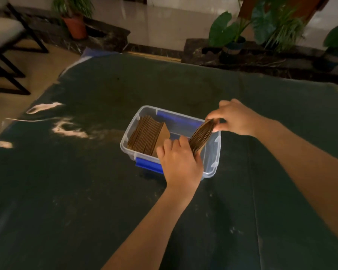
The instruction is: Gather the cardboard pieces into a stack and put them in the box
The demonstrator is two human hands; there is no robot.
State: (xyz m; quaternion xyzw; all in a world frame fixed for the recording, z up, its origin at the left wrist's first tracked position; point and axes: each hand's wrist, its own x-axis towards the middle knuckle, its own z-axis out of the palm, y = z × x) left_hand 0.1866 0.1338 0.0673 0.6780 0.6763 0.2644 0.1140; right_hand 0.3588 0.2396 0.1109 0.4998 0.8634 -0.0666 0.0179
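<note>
A clear plastic box [213, 152] with blue clips stands on a dark green sheet [86, 191] that covers the floor, and both hands of the person are over the box. The right hand [235, 118] reaches to the far right side of the box and pinches the top end of a stack of cardboard pieces [201, 136] between the thumb and the fingers, so the fingers are closed on it. The left hand [179, 162] is at the near side of the box, palm down, and its fingers are bent around the lower end of the same stack; it holds the stack from below and from the side. This stack is tilted, its lower end is inside the box and its upper end rises above the right rim. On the left side inside the box a second stack of cardboard pieces [147, 136] leans, the pieces stand on their edges and lie against each other, close to the left wall. Between the two stacks the bottom of the box is free. Beyond the sheet there are potted plants [232, 34] along a dark stone border, and at the far left a chair [6, 36] with black legs stands on the tiled floor
</note>
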